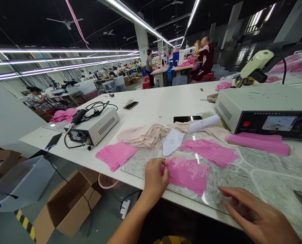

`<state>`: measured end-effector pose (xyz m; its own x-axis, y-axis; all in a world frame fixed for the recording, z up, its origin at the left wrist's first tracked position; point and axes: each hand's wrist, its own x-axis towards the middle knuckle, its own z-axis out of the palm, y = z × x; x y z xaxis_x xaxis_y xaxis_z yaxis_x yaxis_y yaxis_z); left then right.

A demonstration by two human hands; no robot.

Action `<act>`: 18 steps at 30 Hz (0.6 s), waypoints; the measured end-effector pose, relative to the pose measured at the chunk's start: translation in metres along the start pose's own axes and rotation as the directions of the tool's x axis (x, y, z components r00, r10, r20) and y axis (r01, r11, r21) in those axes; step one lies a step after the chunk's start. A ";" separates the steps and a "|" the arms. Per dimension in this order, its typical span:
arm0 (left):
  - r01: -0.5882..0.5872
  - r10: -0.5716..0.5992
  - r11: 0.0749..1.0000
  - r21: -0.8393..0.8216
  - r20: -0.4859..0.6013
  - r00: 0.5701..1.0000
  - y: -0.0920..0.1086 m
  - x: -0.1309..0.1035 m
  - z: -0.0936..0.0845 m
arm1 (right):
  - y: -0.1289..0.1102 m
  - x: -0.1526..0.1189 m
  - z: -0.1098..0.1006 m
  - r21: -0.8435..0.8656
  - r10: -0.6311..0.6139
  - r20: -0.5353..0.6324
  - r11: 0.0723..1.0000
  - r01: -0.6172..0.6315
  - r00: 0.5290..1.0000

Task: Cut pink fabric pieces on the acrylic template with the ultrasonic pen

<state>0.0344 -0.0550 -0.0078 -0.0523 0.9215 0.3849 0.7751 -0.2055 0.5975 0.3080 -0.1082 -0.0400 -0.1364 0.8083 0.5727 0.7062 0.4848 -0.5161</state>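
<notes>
My left hand (156, 174) pinches the left edge of a pink lace piece (188, 174), which lies flat on the grey marbled board (232, 176). To the right of that piece, my right hand (249, 210) hovers over the board with fingers apart and nothing in them. A second pink lace piece (209, 150) lies just behind the held one. Another pink stack (116, 155) rests to the left, near the table edge. White dotted paper (173, 141) lies behind my left hand, beside a pile of beige fabric (145, 135).
A grey box device (96, 127) with cables stands at the left, a larger one (267, 108) at the right. Phones (131, 105) lie on the white table (156, 98). An open carton (66, 203) sits on the floor. People work at machines farther back.
</notes>
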 end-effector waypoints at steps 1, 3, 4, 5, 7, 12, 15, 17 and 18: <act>-0.005 0.005 1.000 0.012 -0.018 1.000 -0.003 -0.005 -0.002 | -0.009 0.011 0.006 -0.004 -0.100 0.007 0.995 0.101 0.995; -0.018 0.020 0.999 0.036 -0.051 0.998 -0.007 -0.012 -0.004 | -0.023 0.029 0.016 -0.022 -0.215 0.031 0.976 0.216 0.976; -0.025 0.029 0.998 0.050 -0.065 0.997 -0.009 -0.015 -0.004 | -0.027 0.034 0.021 -0.024 -0.255 0.040 0.966 0.256 0.966; -0.034 0.039 0.997 0.064 -0.076 0.996 -0.010 -0.018 -0.004 | -0.029 0.038 0.024 -0.022 -0.280 0.050 0.959 0.281 0.959; -0.055 0.063 0.994 0.092 -0.085 0.994 -0.013 -0.024 -0.004 | -0.028 0.040 0.029 -0.010 -0.322 0.083 0.946 0.324 0.943; -0.131 0.139 0.982 0.133 -0.060 0.988 -0.022 -0.038 -0.009 | -0.012 0.039 0.038 -0.025 -0.395 0.070 0.917 0.397 0.916; -0.245 0.244 0.961 0.128 0.024 0.969 -0.031 -0.039 -0.023 | -0.003 0.038 0.043 -0.045 -0.403 0.056 0.913 0.406 0.913; -0.355 0.341 0.929 0.103 0.126 0.931 -0.040 -0.034 -0.034 | 0.005 0.037 0.046 -0.069 -0.412 0.079 0.906 0.418 0.908; -0.405 0.386 0.910 0.085 0.181 0.905 -0.045 -0.029 -0.038 | 0.009 0.035 0.048 -0.077 -0.423 0.090 0.900 0.430 0.902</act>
<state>-0.0227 -0.0853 -0.0189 0.3657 0.8142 0.4509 0.7801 -0.5324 0.3287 0.2764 -0.0595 -0.0553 -0.4843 0.5537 0.6774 0.6299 0.7580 -0.1694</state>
